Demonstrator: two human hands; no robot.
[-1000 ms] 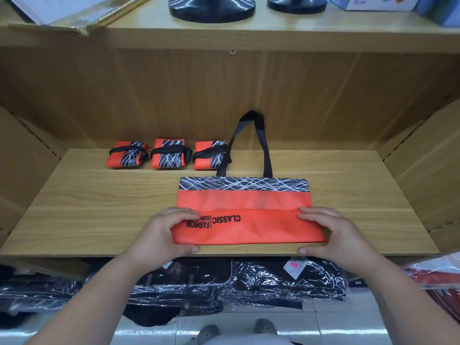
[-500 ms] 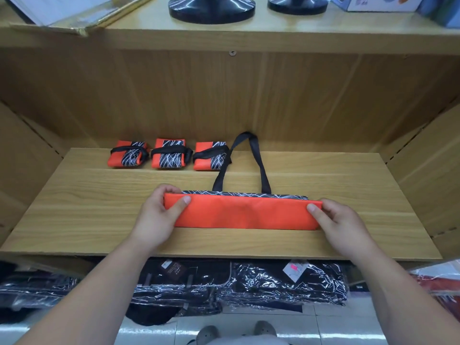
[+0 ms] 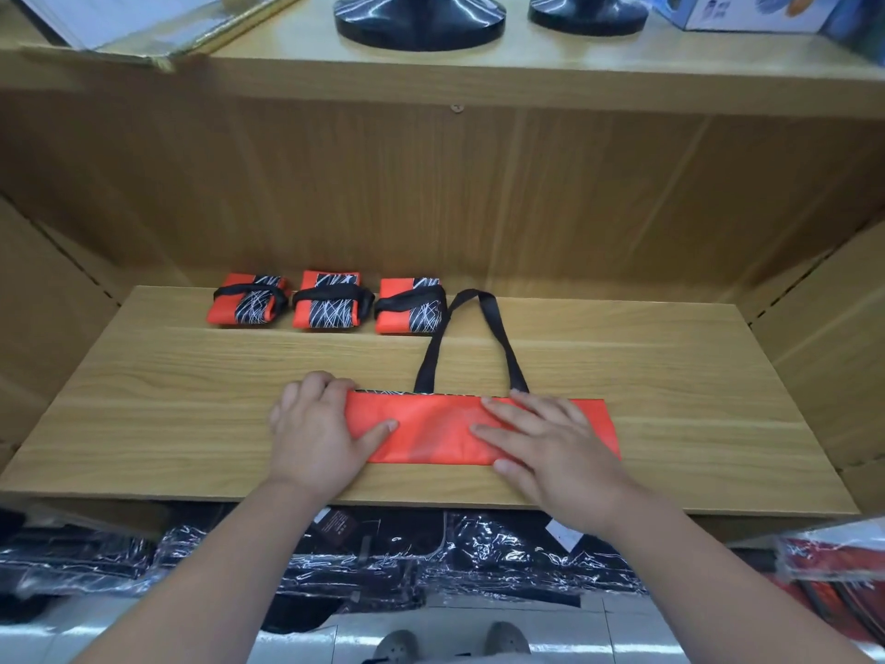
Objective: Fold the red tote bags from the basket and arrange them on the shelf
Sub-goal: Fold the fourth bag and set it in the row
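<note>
A red tote bag [image 3: 431,431] lies on the wooden shelf [image 3: 191,414], folded into a long flat strip, its black handles [image 3: 498,337] stretched toward the back. My left hand [image 3: 316,433] holds the strip's left end, thumb on top and fingers curled over its far edge. My right hand [image 3: 550,448] lies flat on the strip's middle and right part, fingers spread and pressing down. Three folded red bags [image 3: 325,306], each wrapped in its black handles, sit in a row at the shelf's back left. The basket is out of view.
Above is an upper shelf [image 3: 527,74] with two black round bases [image 3: 419,16] and a box. Wooden side panels close the shelf left and right. Below the shelf edge lie plastic-wrapped dark packages [image 3: 431,553]. The floor and my shoes show at the bottom.
The bag's lower half was folded up over its patterned band into a narrow strip. My right hand then slid from the right end inward and flattened on the strip.
</note>
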